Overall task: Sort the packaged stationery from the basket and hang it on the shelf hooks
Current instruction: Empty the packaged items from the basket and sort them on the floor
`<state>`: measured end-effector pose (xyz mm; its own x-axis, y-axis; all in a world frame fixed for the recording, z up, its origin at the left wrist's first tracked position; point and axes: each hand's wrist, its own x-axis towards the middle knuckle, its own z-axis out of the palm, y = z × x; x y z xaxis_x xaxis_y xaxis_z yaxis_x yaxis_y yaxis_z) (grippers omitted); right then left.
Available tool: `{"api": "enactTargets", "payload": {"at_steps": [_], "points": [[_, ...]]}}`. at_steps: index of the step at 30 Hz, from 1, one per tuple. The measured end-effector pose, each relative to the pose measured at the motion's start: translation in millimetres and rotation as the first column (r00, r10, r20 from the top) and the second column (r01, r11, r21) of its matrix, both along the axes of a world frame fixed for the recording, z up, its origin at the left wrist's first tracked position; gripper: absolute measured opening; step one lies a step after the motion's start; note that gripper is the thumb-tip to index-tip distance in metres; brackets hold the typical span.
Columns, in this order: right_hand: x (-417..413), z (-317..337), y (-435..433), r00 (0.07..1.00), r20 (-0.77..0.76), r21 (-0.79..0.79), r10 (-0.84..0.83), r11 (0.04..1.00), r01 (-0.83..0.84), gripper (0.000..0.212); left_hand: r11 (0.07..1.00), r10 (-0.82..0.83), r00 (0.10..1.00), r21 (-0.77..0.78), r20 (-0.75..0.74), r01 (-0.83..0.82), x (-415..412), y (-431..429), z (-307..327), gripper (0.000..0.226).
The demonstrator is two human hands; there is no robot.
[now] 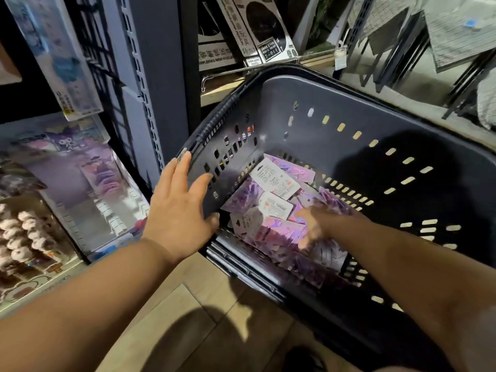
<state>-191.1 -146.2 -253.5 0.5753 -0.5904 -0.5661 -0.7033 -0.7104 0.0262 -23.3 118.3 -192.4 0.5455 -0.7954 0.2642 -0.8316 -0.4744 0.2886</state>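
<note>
Dark basket over pale plank floor beside shelving; left hand spread flat on its wall; right hand blurred among purple packets, grip unclear.

This is a shop, a stationery or toy aisle by the look of it. A dark plastic shopping basket holds a heap of carded purple packets (printed labels on their white backs). A slotted shelving upright stands between boxed goods on a shelf and a hanging pack.
</note>
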Motion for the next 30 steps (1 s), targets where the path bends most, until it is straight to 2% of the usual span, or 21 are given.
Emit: {"api": "enactTargets", "payload": {"at_steps": [2, 4, 7, 10, 12, 15, 17, 20, 28, 30], "points": [[-3, -17, 0, 0.999, -0.04, -0.017, 0.005, 1.0, -0.006, 0.104, 0.996, -0.092, 0.985, 0.016, 0.144, 0.091, 5, -12, 3, 0.059], [-8, -38, -2, 0.999, -0.038, -0.05, -0.027, 0.998, 0.025, 0.106, 0.973, -0.226, 0.952, 0.085, 0.208, 0.213, 9, -24, 12, 0.048], [-14, -58, -10, 0.998, 0.067, -0.13, -0.02, 0.991, 0.029, 0.081, 0.878, -0.37, 0.925, 0.36, 0.089, 0.317, 15, -39, 28, 0.041], [-17, -56, -14, 0.972, 0.0, -0.296, 0.235, 0.928, -0.225, 0.048, 0.785, -0.396, 0.918, 0.521, 0.008, 0.334, 19, -46, 33, 0.038], [-19, -55, -12, 0.95, -0.045, -0.292, 0.311, 0.905, -0.31, 0.032, 0.753, -0.418, 0.908, 0.566, 0.016, 0.336, 19, -48, 29, 0.038], [-22, -52, -11, 0.959, 0.032, -0.17, 0.281, 0.947, -0.271, 0.028, 0.765, -0.399, 0.917, 0.563, 0.032, 0.313, 21, -50, 25, 0.038], [-25, -48, -7, 0.964, 0.013, -0.109, 0.264, 0.959, -0.261, 0.03, 0.777, -0.386, 0.922, 0.55, 0.032, 0.307, 21, -51, 24, 0.039], [-30, -53, -4, 0.94, -0.054, -0.125, 0.337, 0.932, -0.341, 0.036, 0.783, -0.382, 0.923, 0.544, 0.038, 0.301, 20, -50, 20, 0.041], [-34, -37, -8, 0.949, -0.021, -0.13, 0.315, 0.94, -0.315, 0.023, 0.826, -0.368, 0.927, 0.484, 0.073, 0.29, 14, -39, 16, 0.044], [-33, -37, -10, 0.955, -0.005, -0.12, 0.296, 0.948, -0.295, 0.029, 0.827, -0.358, 0.931, 0.486, 0.067, 0.283, 13, -36, 16, 0.044]]}}
